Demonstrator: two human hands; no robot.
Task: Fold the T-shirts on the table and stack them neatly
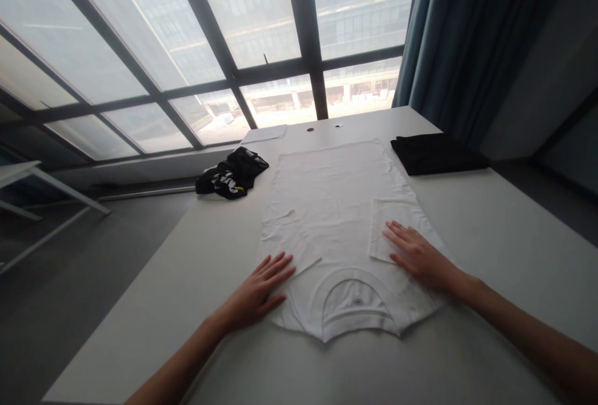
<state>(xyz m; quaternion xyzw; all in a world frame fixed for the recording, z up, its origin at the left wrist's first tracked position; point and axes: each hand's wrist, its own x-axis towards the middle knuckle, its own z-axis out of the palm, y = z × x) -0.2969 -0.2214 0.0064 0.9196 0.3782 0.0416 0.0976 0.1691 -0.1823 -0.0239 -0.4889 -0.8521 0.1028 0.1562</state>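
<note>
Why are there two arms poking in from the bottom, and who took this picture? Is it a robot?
No robot here! These are a person's own bare hands. The camera sits on their head, looking forward and down, so you see nearly what they would see.

On the white table lies a white shirt, spread flat with its collar towards the person. The left hand rests on one folded-in sleeve, and the right hand on the other sleeve. Both hands are open, so nothing is gripped.

Farther back are a crumpled black cloth on the left and a neatly folded black cloth on the right. Behind the table are big windows.
</note>
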